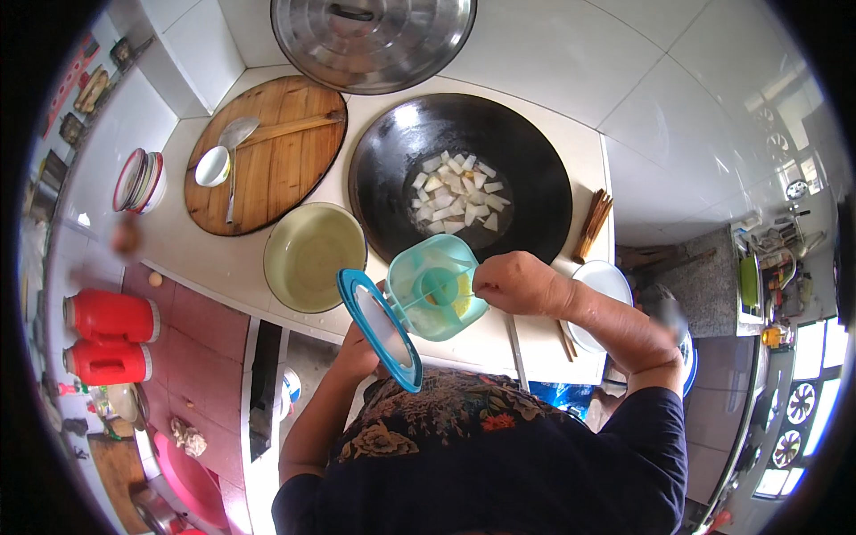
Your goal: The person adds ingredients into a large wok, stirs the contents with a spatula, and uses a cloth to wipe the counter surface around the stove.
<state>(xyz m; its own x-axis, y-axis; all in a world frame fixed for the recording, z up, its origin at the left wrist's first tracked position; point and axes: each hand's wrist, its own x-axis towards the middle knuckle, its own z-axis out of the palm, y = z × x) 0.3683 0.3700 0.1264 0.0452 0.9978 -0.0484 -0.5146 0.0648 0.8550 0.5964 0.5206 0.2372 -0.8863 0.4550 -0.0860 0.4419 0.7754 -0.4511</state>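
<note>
My left hand [361, 351] holds a teal plastic seasoning box [436, 328] with divided compartments; the raised blue-rimmed lid [381, 328] covers part of that hand. White and yellow contents show inside. My right hand [511, 282] is curled at the box's right rim, and its fingertips are hidden, so I cannot tell whether it grips something small. Beyond the box, a black wok [528, 154] holds cut white vegetable pieces [458, 194] in a little liquid. Left of the box stands a pale green enamel basin [314, 257].
A round wooden lid [294, 160] carries a metal spatula [239, 132] and a small white bowl [212, 166]. A large metal lid [374, 47] leans on the wall. Bundled sticks [593, 226] and a white plate [605, 281] lie right. Red thermoses [110, 317] stand left.
</note>
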